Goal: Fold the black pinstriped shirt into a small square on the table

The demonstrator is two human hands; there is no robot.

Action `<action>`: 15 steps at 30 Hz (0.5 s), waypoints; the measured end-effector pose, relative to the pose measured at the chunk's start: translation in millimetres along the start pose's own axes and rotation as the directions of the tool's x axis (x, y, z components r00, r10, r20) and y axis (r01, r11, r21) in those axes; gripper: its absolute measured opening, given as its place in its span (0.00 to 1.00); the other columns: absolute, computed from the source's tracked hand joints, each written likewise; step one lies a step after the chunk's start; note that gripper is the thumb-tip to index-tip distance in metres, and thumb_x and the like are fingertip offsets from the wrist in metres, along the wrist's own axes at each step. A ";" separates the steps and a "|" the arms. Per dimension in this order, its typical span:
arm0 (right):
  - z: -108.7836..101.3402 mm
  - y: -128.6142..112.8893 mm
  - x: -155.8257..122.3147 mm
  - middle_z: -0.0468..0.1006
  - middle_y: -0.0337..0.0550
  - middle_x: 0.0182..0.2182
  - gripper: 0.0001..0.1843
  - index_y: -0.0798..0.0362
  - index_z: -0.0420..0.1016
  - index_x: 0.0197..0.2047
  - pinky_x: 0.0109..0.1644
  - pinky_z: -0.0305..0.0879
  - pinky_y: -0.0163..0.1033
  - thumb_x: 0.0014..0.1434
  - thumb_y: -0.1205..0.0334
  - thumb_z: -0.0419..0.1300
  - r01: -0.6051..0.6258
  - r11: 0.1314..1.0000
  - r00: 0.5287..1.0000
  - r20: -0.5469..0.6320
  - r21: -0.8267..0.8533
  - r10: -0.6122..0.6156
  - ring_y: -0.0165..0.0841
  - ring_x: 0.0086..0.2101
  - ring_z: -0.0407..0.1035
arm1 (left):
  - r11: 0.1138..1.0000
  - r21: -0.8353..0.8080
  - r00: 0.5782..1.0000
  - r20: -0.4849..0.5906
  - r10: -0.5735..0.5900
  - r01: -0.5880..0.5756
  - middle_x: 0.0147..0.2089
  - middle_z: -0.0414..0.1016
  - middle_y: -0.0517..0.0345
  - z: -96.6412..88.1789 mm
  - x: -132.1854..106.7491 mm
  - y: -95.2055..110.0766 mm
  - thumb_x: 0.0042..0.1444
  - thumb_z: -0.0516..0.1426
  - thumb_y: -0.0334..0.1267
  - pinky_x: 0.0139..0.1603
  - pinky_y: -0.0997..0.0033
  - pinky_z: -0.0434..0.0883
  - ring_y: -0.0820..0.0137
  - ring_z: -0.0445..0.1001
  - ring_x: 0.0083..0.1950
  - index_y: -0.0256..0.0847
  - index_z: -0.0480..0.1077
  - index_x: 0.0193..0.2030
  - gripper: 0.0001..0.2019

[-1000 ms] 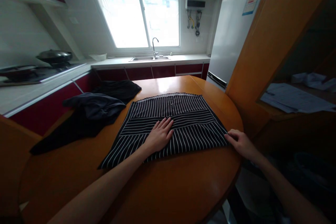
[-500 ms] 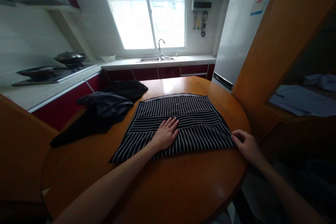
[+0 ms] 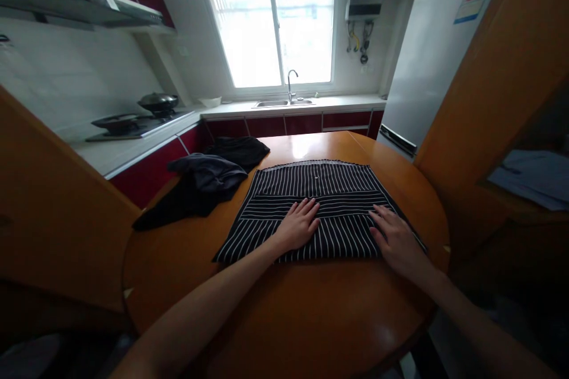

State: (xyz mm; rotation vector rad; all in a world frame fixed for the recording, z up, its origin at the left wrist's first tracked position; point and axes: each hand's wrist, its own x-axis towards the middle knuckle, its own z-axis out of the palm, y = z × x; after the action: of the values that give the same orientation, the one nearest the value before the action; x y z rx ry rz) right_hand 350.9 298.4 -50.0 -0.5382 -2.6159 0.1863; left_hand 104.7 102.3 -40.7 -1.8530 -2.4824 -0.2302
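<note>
The striped garment [image 3: 347, 237] lay on the table [image 3: 311, 308]! Left hand [image 3: 297, 228] rested flat on it, right hand [image 3: 400, 243] spread over its right side, neither clutching anything; near hem [image 3: 338, 258] partly hidden, 2 forearms [image 3: 213, 302] cropped.

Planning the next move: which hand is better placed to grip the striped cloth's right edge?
Likely the right hand: it is over the striped cloth close to that edge, while the left hand lies nearer the cloth's middle.
</note>
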 end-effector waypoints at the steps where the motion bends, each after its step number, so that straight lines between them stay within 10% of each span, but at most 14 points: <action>1: 6.0 -2.3 2.2 0.60 0.50 0.69 0.30 0.54 0.65 0.67 0.70 0.49 0.54 0.70 0.49 0.42 0.018 1.000 0.998 0.061 -0.012 -0.017 0.44 0.68 0.52 | 1.000 0.000 1.000 0.006 -0.002 0.002 0.77 0.43 0.56 -2.1 -1.6 -2.0 0.72 0.35 0.54 0.74 0.50 0.44 0.62 0.40 0.77 0.46 0.48 0.75 0.30; 6: 19.3 18.9 -5.7 0.54 0.50 0.71 0.35 0.54 0.59 0.71 0.71 0.45 0.57 0.69 0.43 0.43 0.006 0.995 0.976 0.216 -0.099 0.015 0.43 0.70 0.47 | 0.993 0.014 0.989 0.096 -0.117 0.116 0.78 0.38 0.53 -15.1 -32.9 -39.7 0.70 0.36 0.59 0.73 0.42 0.43 0.57 0.36 0.78 0.45 0.42 0.77 0.33; 15: 21.7 95.0 -35.1 0.56 0.49 0.70 0.37 0.52 0.58 0.71 0.70 0.47 0.60 0.67 0.41 0.41 -0.018 0.998 0.984 0.174 -0.064 0.029 0.45 0.69 0.50 | 0.942 0.060 0.938 0.098 -0.334 0.329 0.77 0.41 0.53 -31.9 -166.7 -105.0 0.72 0.35 0.55 0.74 0.49 0.45 0.61 0.40 0.77 0.41 0.45 0.76 0.32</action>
State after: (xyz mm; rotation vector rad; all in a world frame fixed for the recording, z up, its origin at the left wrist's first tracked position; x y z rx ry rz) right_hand 401.9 370.2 -104.4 -0.5991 -2.7947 0.1674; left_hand 50.4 -89.7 -38.8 -1.4557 -2.8387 -0.0865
